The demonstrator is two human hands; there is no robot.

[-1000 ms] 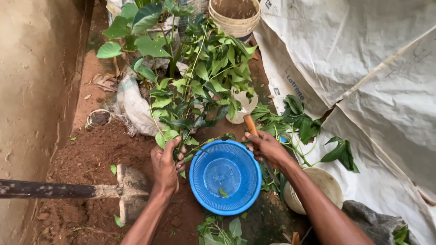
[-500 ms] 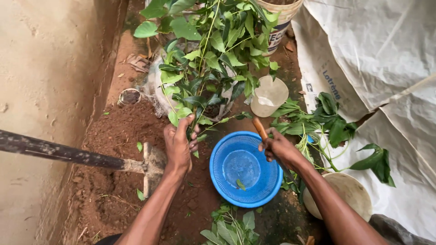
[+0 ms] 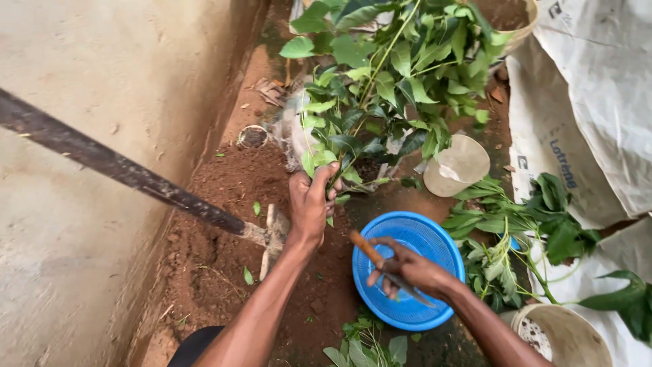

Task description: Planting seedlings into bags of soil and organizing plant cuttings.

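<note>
While your left hand [image 3: 309, 204] grips the leafy stems [image 3: 339, 160] upright at 12 o'clock of the blue basket [image 3: 407, 268], your right hand [image 3: 407, 272] clasps a wooden-handled knife [image 3: 370, 253] over it.

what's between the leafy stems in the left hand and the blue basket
Nothing visible blocks the way. The left hand grips the leafy stems just up and left of the blue basket; only bare red soil lies between. The right hand, holding a wooden-handled knife, hovers over the basket's near side.

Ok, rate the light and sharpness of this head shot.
Head view: soft, even daylight with no hard shadows or glare; left hand on the leafy stems reads sharp, right hand holding the wooden-handled tool is slightly motion-blurred; frame edges bend a little.
</note>
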